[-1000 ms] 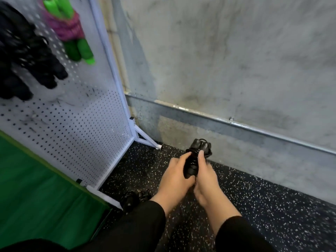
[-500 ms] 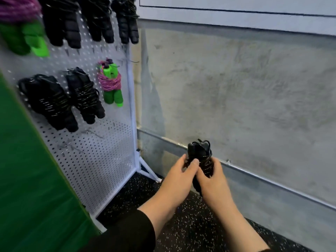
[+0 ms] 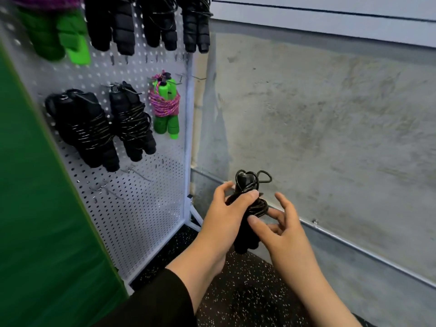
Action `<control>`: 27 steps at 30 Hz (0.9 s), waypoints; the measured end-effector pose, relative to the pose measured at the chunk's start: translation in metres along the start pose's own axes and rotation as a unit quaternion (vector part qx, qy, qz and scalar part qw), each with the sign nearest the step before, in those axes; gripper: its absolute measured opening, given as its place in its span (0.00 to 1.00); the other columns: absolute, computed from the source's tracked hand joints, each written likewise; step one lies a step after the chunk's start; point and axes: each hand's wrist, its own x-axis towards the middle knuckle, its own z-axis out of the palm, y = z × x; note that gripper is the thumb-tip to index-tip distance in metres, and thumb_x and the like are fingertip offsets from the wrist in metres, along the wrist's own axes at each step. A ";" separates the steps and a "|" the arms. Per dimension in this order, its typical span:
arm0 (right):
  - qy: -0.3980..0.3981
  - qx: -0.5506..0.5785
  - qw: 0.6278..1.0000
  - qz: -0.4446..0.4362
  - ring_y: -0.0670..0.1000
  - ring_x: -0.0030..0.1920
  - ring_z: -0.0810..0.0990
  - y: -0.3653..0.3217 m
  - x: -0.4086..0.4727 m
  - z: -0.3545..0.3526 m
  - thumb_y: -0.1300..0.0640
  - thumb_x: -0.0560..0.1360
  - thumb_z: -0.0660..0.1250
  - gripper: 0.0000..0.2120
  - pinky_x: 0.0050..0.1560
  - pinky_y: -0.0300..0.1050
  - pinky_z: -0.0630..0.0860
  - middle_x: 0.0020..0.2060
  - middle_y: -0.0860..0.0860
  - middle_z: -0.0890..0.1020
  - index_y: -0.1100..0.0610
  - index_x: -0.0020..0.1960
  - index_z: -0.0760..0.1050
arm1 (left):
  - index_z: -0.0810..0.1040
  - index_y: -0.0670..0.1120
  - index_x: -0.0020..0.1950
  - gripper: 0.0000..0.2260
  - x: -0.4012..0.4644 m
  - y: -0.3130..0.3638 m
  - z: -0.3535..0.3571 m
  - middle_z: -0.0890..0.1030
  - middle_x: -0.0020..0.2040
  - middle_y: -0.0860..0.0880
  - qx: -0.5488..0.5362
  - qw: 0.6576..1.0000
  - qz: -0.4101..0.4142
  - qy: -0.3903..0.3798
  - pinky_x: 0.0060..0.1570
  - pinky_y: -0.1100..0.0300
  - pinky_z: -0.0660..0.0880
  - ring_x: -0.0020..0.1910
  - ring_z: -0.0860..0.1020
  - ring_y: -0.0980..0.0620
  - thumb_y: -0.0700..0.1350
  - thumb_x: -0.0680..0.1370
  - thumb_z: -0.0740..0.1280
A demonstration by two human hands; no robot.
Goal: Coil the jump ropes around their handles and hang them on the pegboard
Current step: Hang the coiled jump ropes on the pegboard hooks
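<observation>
You are facing a grey concrete wall (image 3: 330,119), mottled and stained, with a metal rail (image 3: 354,251) running slantwise along its lower part. A pale band (image 3: 330,17) is crossing the top. Black rubber floor (image 3: 247,291) with white flecks is lying below you. A green mat (image 3: 35,208) is filling your left edge.

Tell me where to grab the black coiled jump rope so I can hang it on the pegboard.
Grip the black jump rope around its wound middle from the left, as the left hand does. That pins the coils and leaves the top loop free for an empty hook.
</observation>
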 end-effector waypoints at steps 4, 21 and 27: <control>-0.040 -0.016 0.999 0.004 0.42 0.51 0.84 -0.009 0.004 0.001 0.53 0.72 0.76 0.35 0.53 0.40 0.79 0.56 0.45 0.83 0.40 0.74 0.65 | 0.74 0.54 0.65 0.18 -0.003 0.011 -0.010 0.85 0.56 0.51 0.010 0.999 -0.005 -0.032 0.40 0.67 0.79 0.51 0.85 0.56 0.52 0.77 0.73; -0.091 -0.033 0.994 -0.044 0.49 0.46 0.85 -0.069 0.030 0.030 0.56 0.74 0.74 0.16 0.49 0.48 0.81 0.46 0.47 0.87 0.42 0.59 0.78 | 0.76 0.58 0.63 0.26 0.015 0.050 -0.034 0.85 0.56 0.52 0.002 0.998 0.058 -0.006 0.54 0.52 0.82 0.53 0.85 0.54 0.67 0.68 0.71; -0.089 -0.022 0.995 -0.048 0.47 0.51 0.86 -0.074 0.042 0.047 0.53 0.75 0.74 0.16 0.57 0.54 0.82 0.49 0.44 0.87 0.42 0.60 0.78 | 0.77 0.57 0.62 0.22 0.024 0.060 -0.048 0.86 0.53 0.52 0.005 0.998 0.058 0.006 0.54 0.50 0.82 0.51 0.85 0.52 0.64 0.71 0.71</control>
